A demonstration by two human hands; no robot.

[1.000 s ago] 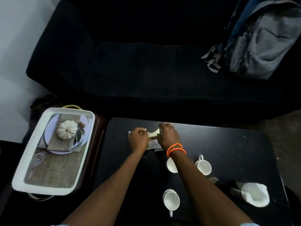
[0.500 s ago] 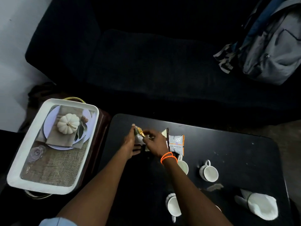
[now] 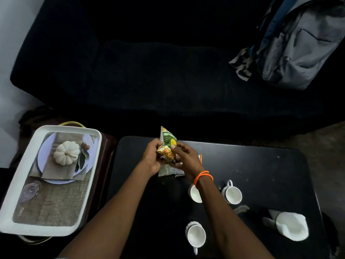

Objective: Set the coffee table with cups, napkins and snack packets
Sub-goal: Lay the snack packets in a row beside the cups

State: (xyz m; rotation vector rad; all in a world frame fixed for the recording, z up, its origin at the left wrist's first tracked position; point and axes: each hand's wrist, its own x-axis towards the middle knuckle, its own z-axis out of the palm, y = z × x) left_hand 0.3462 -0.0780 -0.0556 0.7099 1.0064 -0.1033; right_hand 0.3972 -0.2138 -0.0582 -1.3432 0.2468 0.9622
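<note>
Both hands hold a green and yellow snack packet (image 3: 167,144) above the far left part of the black coffee table (image 3: 252,165). My left hand (image 3: 152,158) grips its left side and my right hand (image 3: 186,159) grips its right side. More packets (image 3: 169,171) lie under my hands, partly hidden. Three white cups stand on the table: one (image 3: 194,193) beside my right wrist, one (image 3: 232,194) further right, one (image 3: 196,235) near the front edge. A white napkin roll (image 3: 291,228) lies at the right front.
A white tray (image 3: 89,186) with a printed pumpkin picture sits on a brown stand to the left of the table. A dark sofa (image 3: 149,71) runs behind the table, with a grey backpack (image 3: 302,47) on its right end.
My hands lifted one snack packet off the pile on the table and now hold it raised and upright between them. The camera has shifted slightly.
</note>
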